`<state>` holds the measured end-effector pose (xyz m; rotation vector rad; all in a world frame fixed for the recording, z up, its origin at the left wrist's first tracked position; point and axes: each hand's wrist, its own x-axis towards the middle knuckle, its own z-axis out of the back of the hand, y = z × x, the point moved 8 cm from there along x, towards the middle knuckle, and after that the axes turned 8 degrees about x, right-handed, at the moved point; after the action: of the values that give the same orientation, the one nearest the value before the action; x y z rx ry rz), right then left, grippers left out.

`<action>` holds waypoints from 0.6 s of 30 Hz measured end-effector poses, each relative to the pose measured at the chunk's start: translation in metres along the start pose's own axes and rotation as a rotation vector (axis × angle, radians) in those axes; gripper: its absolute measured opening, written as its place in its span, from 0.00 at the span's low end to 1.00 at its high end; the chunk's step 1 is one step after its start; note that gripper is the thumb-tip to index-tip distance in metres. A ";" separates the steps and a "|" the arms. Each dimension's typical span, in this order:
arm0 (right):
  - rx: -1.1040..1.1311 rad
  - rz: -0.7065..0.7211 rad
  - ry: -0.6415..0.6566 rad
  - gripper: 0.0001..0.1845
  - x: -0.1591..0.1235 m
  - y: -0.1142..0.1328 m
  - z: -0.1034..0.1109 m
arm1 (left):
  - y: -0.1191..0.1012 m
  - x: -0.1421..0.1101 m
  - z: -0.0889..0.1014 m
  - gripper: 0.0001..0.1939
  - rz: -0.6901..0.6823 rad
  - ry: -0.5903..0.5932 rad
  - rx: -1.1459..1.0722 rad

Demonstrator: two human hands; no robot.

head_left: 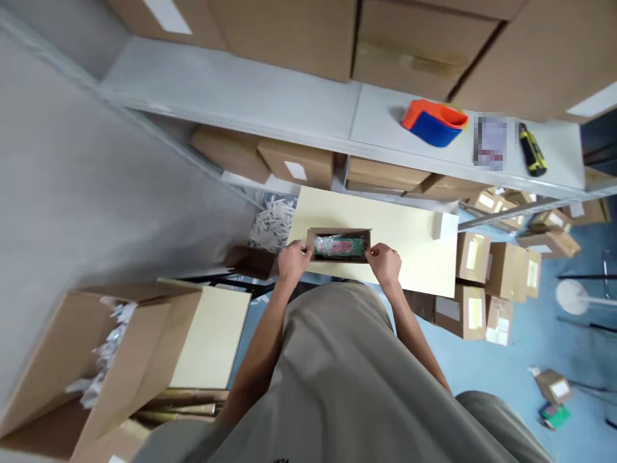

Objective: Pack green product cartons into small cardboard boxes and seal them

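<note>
A small open cardboard box [339,231] sits on the pale yellow tabletop [371,212] in front of me. Inside it lies a green and pink item [342,246] in clear plastic wrap; its kind cannot be made out. My left hand [293,260] pinches the left end of the box, fingers closed on the cardboard. At the opposite end, my right hand [384,262] grips the right edge between thumb and fingers. The fingertips of both hands are partly hidden against the box.
Above the table, a grey shelf [231,80] carries large cartons, an orange and blue band [434,123] and a yellow-black utility knife [533,151]. A white block [448,226] stands at the table's right end. Cartons [470,312] are stacked at right; an open carton [159,341] stands lower left.
</note>
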<state>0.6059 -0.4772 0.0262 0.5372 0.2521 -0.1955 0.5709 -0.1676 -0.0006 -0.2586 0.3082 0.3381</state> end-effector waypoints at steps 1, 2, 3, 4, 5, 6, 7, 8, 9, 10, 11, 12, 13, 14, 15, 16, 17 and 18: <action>0.010 -0.035 -0.015 0.09 0.004 -0.014 0.008 | -0.020 0.011 -0.003 0.12 -0.037 0.013 0.009; 0.015 -0.068 -0.024 0.09 0.008 -0.027 0.013 | -0.037 0.021 -0.007 0.12 -0.070 0.025 0.015; 0.017 -0.100 -0.030 0.09 0.012 -0.038 0.017 | -0.051 0.028 -0.010 0.12 -0.097 0.034 0.020; 0.020 -0.123 -0.033 0.09 0.015 -0.046 0.019 | -0.063 0.032 -0.013 0.11 -0.118 0.042 0.024; 0.031 -0.130 -0.030 0.09 0.017 -0.053 0.018 | -0.072 0.035 -0.016 0.11 -0.134 0.047 0.028; 0.050 -0.121 -0.021 0.10 0.019 -0.057 0.016 | -0.079 0.036 -0.018 0.11 -0.152 0.050 0.026; 0.079 -0.096 -0.009 0.11 0.019 -0.059 0.013 | -0.084 0.035 -0.020 0.10 -0.172 0.048 0.016; 0.112 -0.059 0.003 0.11 0.019 -0.059 0.010 | -0.089 0.033 -0.021 0.10 -0.197 0.042 -0.004; 0.141 -0.013 0.015 0.11 0.018 -0.059 0.006 | -0.093 0.029 -0.022 0.09 -0.233 0.035 -0.033; 0.162 0.041 0.033 0.12 0.017 -0.057 0.003 | -0.098 0.024 -0.024 0.10 -0.282 0.031 -0.070; 0.169 0.100 0.059 0.15 0.015 -0.055 -0.001 | -0.103 0.018 -0.026 0.13 -0.341 0.034 -0.108; 0.163 0.163 0.096 0.19 0.013 -0.053 -0.006 | -0.109 0.013 -0.030 0.17 -0.402 0.048 -0.137; 0.147 0.223 0.141 0.22 0.011 -0.052 -0.011 | -0.114 0.007 -0.035 0.21 -0.458 0.073 -0.154; 0.127 0.269 0.184 0.23 0.010 -0.052 -0.016 | -0.119 0.003 -0.042 0.24 -0.498 0.105 -0.157; 0.107 0.291 0.214 0.23 0.011 -0.054 -0.019 | -0.122 0.001 -0.048 0.26 -0.513 0.136 -0.149; 0.089 0.283 0.220 0.23 0.014 -0.058 -0.021 | -0.123 0.001 -0.053 0.28 -0.499 0.152 -0.137; 0.075 0.250 0.196 0.23 0.020 -0.065 -0.020 | -0.122 0.005 -0.055 0.29 -0.461 0.143 -0.127; 0.065 0.204 0.147 0.25 0.026 -0.072 -0.017 | -0.120 0.010 -0.054 0.31 -0.408 0.104 -0.123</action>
<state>0.6099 -0.5317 -0.0296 0.6386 0.3327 0.0345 0.6100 -0.2905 -0.0303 -0.4521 0.3295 -0.0600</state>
